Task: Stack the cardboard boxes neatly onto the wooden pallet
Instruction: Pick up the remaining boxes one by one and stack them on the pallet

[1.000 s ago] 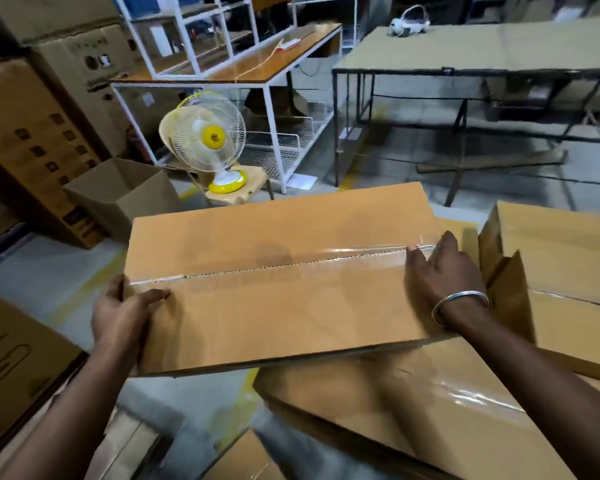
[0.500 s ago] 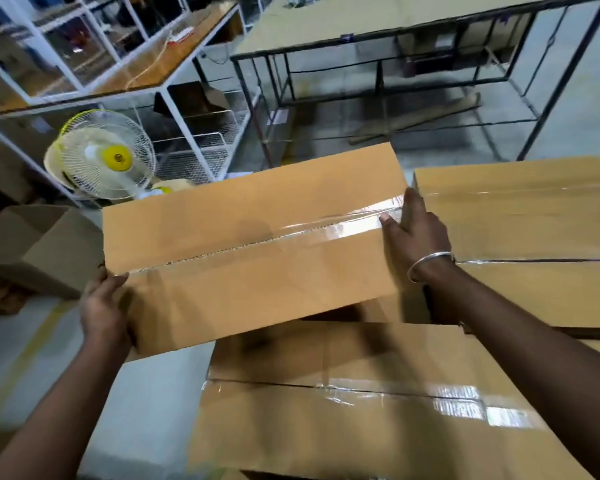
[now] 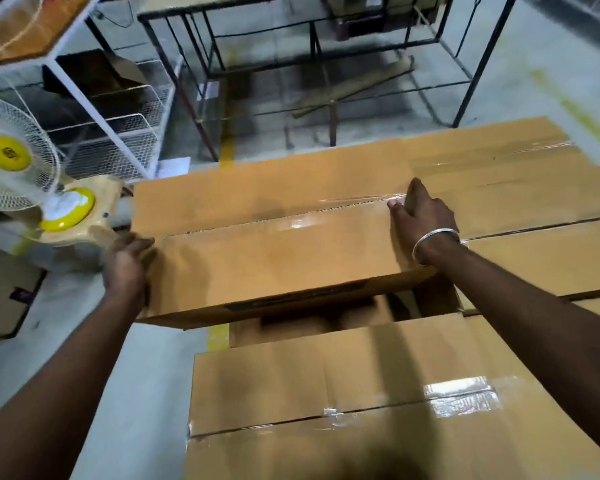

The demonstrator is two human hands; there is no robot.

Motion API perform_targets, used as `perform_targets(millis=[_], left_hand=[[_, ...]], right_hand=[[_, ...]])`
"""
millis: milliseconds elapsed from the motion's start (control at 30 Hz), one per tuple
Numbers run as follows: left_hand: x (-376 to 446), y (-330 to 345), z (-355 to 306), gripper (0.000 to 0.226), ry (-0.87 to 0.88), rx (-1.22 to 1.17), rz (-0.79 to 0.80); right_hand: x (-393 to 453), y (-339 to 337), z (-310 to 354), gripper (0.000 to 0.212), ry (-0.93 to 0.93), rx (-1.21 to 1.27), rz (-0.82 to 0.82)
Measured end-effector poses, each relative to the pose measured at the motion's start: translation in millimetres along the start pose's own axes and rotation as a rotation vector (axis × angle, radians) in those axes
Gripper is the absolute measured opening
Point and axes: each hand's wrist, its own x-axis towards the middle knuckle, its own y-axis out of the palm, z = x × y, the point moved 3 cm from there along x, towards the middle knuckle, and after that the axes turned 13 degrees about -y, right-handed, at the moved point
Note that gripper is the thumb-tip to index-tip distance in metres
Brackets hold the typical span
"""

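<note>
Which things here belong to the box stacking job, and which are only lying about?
Belonging to the job:
- carried cardboard box, gripped at its ends by the left hand and the right hand
- stacked boxes on the right
- taped box nearest the camera

Lying about:
- table fan
- white wire baskets
- black metal table frame

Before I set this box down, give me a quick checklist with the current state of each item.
1. Left hand grips the left end of the carried box: ok.
2. Right hand holds the right end, thumb on the tape seam: ok.
3. Carried box level: not ok, it sits slightly tilted and skewed to the stack.
4. Landing gap between the near box and the far right boxes: cannot tell whether the box fits.
5. Wooden pallet under the stack: cannot tell, hidden.
6. Fan clear of the box's left end: ok, close but apart.
</note>
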Motion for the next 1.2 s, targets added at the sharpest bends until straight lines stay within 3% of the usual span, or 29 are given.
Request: perform_targets(millis=[100, 200, 333, 400, 500, 533, 667, 733, 900, 1000, 1200], left_hand=[[26, 9, 33, 0.013, -0.074, 0.141, 0.056], [53, 2, 79, 0.032, -0.159, 0.2, 0.084], [42, 1, 120, 0.029, -0.214, 0.272, 0.142], [35, 0, 132, 0.043, -0.211, 0.336, 0.167], [30, -4, 144, 0.088, -0.222, 0.489, 0.181], [29, -4, 148, 0.093, -0.218, 0.539, 0.184], [17, -4, 159, 0.073, -0.215, 0.639, 0.222], [10, -7, 170, 0.086, -0.214, 0.669, 0.201], [-10, -17, 188, 0.099, -0.233, 0.676, 0.194], [-17, -20, 196, 0.089, -0.233, 0.66, 0.216], [-12, -17, 199, 0.073, -0.276, 0.543, 0.31]], right_hand=[[-2, 17, -13, 0.046, 0.046, -0.073, 0.059], [-12, 34, -27, 0.048, 0.086, -0.136, 0.121], [-32, 46, -40, 0.054, 0.124, -0.196, 0.168], [-39, 51, -46, 0.058, 0.119, -0.207, 0.178], [-43, 57, -56, 0.06, 0.166, -0.243, 0.251], [-45, 60, -60, 0.059, 0.19, -0.233, 0.289], [-67, 70, -81, 0.052, 0.207, -0.176, 0.404], [-84, 76, -89, 0.05, 0.147, -0.193, 0.428], [-151, 91, -80, 0.067, -0.018, -0.238, 0.426], [-201, 96, -62, 0.08, -0.019, -0.258, 0.47], [-264, 91, -45, 0.138, 0.075, -0.222, 0.62]])
